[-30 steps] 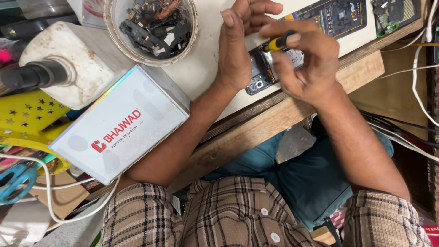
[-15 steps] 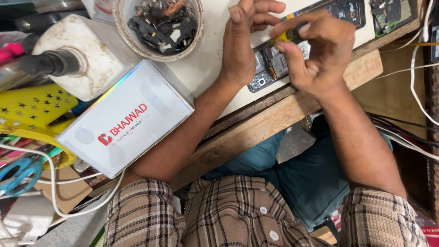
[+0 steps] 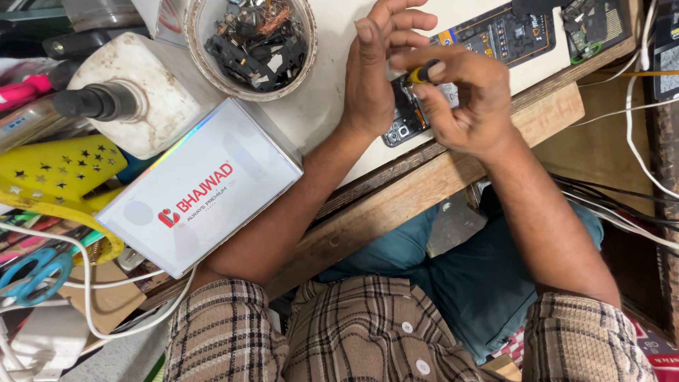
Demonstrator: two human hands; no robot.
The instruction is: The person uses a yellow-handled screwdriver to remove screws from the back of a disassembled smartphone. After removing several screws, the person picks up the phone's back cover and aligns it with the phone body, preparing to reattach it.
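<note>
Phone: a dark opened smartphone with its back cover off (image 3: pixel 404 113), lying flat on the white worktop (image 3: pixel 325 106) near the front edge, mostly hidden under the two hands
Phone axis: long axis runs on a slant, from the lower left, where the camera lenses show, up toward the right; the lens end points to the person's side of the bench
Phone look: black frame, bare metal shields and small parts inside, a cluster of round lenses at the near corner
Screwdriver: a small precision driver with a yellow and black handle (image 3: pixel 423 73), held tilted, the cap end up and to the right, the tip hidden down at the phone
Right hand: the right hand (image 3: pixel 463 106) has thumb and first fingers pinched shut around the driver handle, the other fingers curled in
Left hand: the left hand (image 3: pixel 375 78) rests edge-on against the phone's left side, fingers straight and close together, steadying it; whether they clamp it I cannot tell
Bowl: a round clear plastic bowl of dark scrap parts (image 3: pixel 249 42), well left of the phone
Box: a white rectangular cardboard box with red print (image 3: pixel 201 187), touching the left forearm
Bench edge: a bare wooden strip (image 3: pixel 438 184) just below the phone
Far right: a blue-black repair mat (image 3: pixel 498 32) beyond the hands
</note>
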